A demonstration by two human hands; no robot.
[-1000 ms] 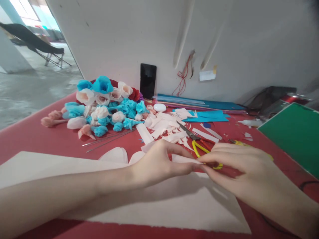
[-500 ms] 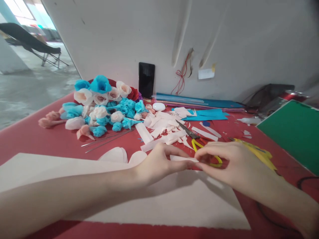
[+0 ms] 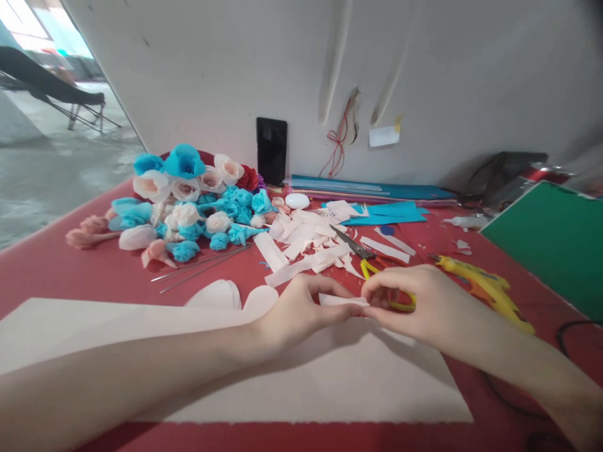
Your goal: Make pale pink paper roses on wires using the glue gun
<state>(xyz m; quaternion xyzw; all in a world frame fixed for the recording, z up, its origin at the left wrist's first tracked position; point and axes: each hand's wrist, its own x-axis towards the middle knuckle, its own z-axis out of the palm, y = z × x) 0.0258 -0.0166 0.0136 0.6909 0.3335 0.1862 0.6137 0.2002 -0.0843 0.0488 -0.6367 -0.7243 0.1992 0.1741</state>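
Between both hands is a small pale pink paper piece [image 3: 343,301], seen nearly edge-on. My left hand [image 3: 301,314] pinches its near side with thumb and fingers. The fingertips of my right hand [image 3: 409,301] close on its right end. Beneath the hands lies a large pale sheet of paper [image 3: 226,389] on the red table. Rounded cut paper petals [image 3: 214,295] rest at the sheet's far edge. Just beyond my right hand are scissors [image 3: 351,242] with yellow and red handles, partly hidden by its fingers.
Blue, white and pink paper flowers [image 3: 188,213] are heaped at the left, with thin wires [image 3: 202,267] before them. Paper scraps [image 3: 311,235] lie mid-table. A yellow glue gun [image 3: 485,285] and green board [image 3: 551,245] are at right. A phone [image 3: 272,150] leans on the wall.
The view has shifted slightly, showing more of the glue gun. Both hands keep their pinch on the paper piece, with little visible movement.
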